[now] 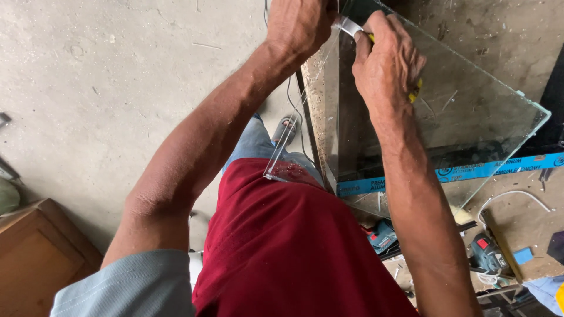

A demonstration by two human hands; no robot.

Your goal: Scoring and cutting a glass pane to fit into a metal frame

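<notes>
A large clear glass sheet [476, 111] lies on a workbench at the upper right. A narrow glass strip [281, 154] runs along its left edge and slants down to my red-shirted lap. My left hand [299, 23] is closed at the strip's upper end, at the top of the view. My right hand [385, 61] rests on the sheet just to the right, gripping a cutting tool [350, 27]. The tool has a metal blade and a yellow handle that shows below my palm. The blade tip points at my left hand.
A blue-labelled bar [499, 167] lies under the glass. A blue power drill [487, 252], a white cable and small scraps sit on the bench [523, 220]. A wooden cabinet [35, 258] stands lower left on the concrete floor. My sandalled foot [288, 125] shows beside the bench.
</notes>
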